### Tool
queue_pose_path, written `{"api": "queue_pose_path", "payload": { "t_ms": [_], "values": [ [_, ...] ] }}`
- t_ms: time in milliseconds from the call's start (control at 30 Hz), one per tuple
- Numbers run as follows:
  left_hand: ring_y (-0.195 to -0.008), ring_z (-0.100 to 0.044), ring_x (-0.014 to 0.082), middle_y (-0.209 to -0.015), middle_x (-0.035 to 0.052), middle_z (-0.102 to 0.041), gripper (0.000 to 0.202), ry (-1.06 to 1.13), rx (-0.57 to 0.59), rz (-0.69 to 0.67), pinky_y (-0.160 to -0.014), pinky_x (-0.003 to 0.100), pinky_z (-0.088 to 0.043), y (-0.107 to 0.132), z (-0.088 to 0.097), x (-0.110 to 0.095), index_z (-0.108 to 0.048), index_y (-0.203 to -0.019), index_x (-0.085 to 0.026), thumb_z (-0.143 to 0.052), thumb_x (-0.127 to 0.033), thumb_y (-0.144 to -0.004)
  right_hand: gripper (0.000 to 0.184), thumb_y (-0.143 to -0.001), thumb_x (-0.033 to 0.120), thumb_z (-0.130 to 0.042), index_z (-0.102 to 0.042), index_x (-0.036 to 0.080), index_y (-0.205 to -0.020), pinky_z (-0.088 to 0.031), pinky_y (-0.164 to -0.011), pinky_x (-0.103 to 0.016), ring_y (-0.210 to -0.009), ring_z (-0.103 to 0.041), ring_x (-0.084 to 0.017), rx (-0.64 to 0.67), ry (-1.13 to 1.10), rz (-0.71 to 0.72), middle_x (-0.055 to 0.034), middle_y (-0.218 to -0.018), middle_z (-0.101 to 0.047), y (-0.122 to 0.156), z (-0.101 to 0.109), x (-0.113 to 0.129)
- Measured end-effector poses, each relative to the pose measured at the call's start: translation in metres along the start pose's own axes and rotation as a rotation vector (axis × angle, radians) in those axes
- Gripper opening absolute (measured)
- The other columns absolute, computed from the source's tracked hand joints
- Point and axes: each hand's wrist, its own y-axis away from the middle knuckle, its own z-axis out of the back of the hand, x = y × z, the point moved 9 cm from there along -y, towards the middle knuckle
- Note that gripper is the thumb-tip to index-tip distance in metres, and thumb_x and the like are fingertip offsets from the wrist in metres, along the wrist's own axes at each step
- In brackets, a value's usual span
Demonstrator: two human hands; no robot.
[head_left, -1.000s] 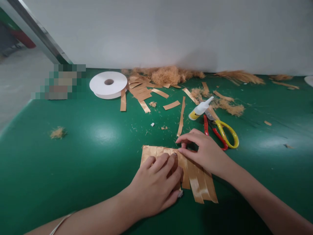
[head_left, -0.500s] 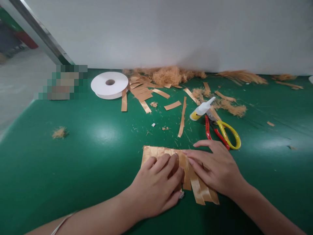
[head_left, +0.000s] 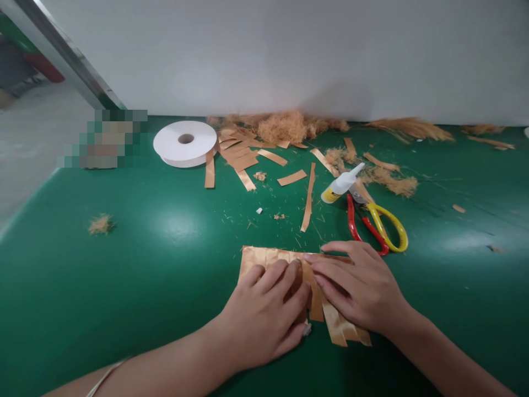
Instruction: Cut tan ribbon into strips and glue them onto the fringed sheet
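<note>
A piece of golden satin ribbon point(head_left: 257, 257), made up of several strips side by side, lies on the table with its strips fanning toward me on the right. My left hand point(head_left: 268, 309) presses down over its middle with bent fingers close together. A small greyish spot shows at my left thumb tip; I cannot tell what it is. My right hand point(head_left: 357, 284) rests on the right part of the ribbon, fingers stretched out and slightly apart, fingertips on the upper edge near my left fingers. Parts of the strips are hidden under both hands.
Beyond my right hand lie scissors point(head_left: 397, 227) with one red and one yellow handle, and a white glue bottle point(head_left: 334, 191) tilted beside them. A white ribbon roll point(head_left: 169, 142), cut ribbon pieces point(head_left: 245, 161) and tan fibre clumps point(head_left: 285, 128) lie farther back by the pale wall.
My right hand has slid slightly left along the ribbon's upper edge, its fingertips closer to my left hand. My left hand stays where it was.
</note>
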Motion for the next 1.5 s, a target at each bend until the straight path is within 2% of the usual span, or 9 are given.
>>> {"api": "queue_pose_path", "payload": {
  "t_ms": [133, 300, 700, 933, 1500],
  "values": [
    [-0.112, -0.042, 0.027, -0.126, 0.0099, -0.051, 0.044, 0.002, 0.011, 0.0, -0.08, 0.036, -0.036, -0.0001, -0.0006, -0.0008, -0.052, -0.119, -0.019, -0.036, -0.048, -0.089, 0.024, -0.079, 0.011, -0.054, -0.064, 0.02, -0.097, -0.044, -0.076, -0.038, -0.092, -0.057, -0.023, 0.022, -0.009, -0.018, -0.0039, -0.094, -0.069, 0.0003, -0.0023, -0.0015],
    [-0.118, -0.038, 0.0273, -0.135, 0.0114, -0.044, 0.049, -0.014, 0.006, 0.008, -0.083, 0.037, -0.036, -0.0005, 0.0002, -0.0003, -0.049, -0.122, -0.016, -0.035, -0.049, -0.089, 0.022, -0.078, 0.012, -0.055, -0.065, 0.019, -0.097, -0.044, -0.075, -0.037, -0.091, -0.057, -0.023, 0.002, -0.005, -0.014, -0.0048, -0.094, -0.069, 0.0012, -0.0015, -0.0013],
    [-0.12, -0.036, 0.0263, -0.137, 0.0102, -0.044, 0.051, -0.033, 0.01, 0.0, -0.084, 0.037, -0.034, -0.0014, -0.0007, -0.0008, -0.048, -0.122, -0.014, -0.032, -0.05, -0.09, 0.024, -0.079, 0.01, -0.054, -0.063, 0.019, -0.099, -0.044, -0.076, -0.038, -0.09, -0.056, -0.023, 0.023, -0.001, -0.01, -0.0037, -0.095, -0.069, 0.0012, -0.0037, -0.0005],
    [-0.118, -0.037, 0.0261, -0.136, 0.0101, -0.045, 0.051, -0.026, 0.011, 0.0, -0.084, 0.037, -0.034, -0.0015, -0.0009, -0.0009, -0.048, -0.123, -0.014, -0.032, -0.05, -0.09, 0.022, -0.077, 0.009, -0.056, -0.063, 0.013, -0.097, -0.044, -0.074, -0.037, -0.089, -0.055, -0.023, 0.003, -0.01, 0.012, -0.0068, -0.091, -0.069, 0.0012, -0.0021, 0.0017],
    [-0.118, -0.038, 0.0261, -0.134, 0.0094, -0.047, 0.049, -0.019, 0.002, -0.001, -0.084, 0.038, -0.033, -0.0017, -0.0006, -0.0011, -0.048, -0.121, -0.014, -0.032, -0.049, -0.09, 0.016, -0.079, 0.01, -0.056, -0.066, 0.011, -0.092, -0.043, -0.073, -0.035, -0.084, -0.055, -0.021, -0.041, 0.008, 0.039, -0.007, -0.085, -0.069, -0.0018, 0.0009, 0.0066]
  ]
}}
